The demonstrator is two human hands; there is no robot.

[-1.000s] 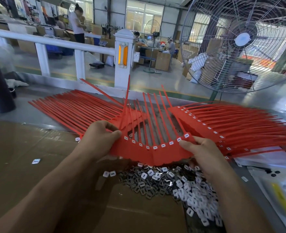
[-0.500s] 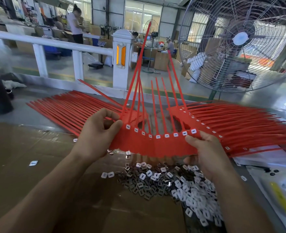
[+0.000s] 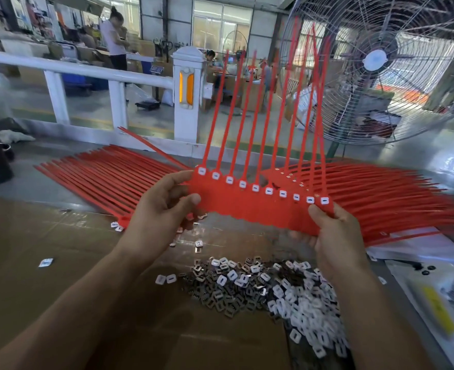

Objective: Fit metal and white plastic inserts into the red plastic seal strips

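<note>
Left hand point(image 3: 164, 206) and right hand point(image 3: 332, 231) pinch ends of red seal strips point(image 3: 252, 206), raised upright, probably for checking seated white inserts point(image 3: 269, 191)

Joined row of red plastic seal strips point(image 3: 258, 206): smooth, matt to faintly sheened, with thin flexible tails. White plastic square inserts point(image 3: 311, 319), slotted: smooth, slightly glossy, opaque. Dark grey metal square inserts point(image 3: 220, 297): bare, dully reflective with bright glints at the edges. Brown cardboard sheet point(image 3: 46, 236) on the worktop: matt, with a glossy strip of clear tape. Large wire-guard metal fan point(image 3: 380, 62): thin, shiny grey wires. White-painted railing point(image 3: 81, 69): smooth, semi-gloss.
</note>
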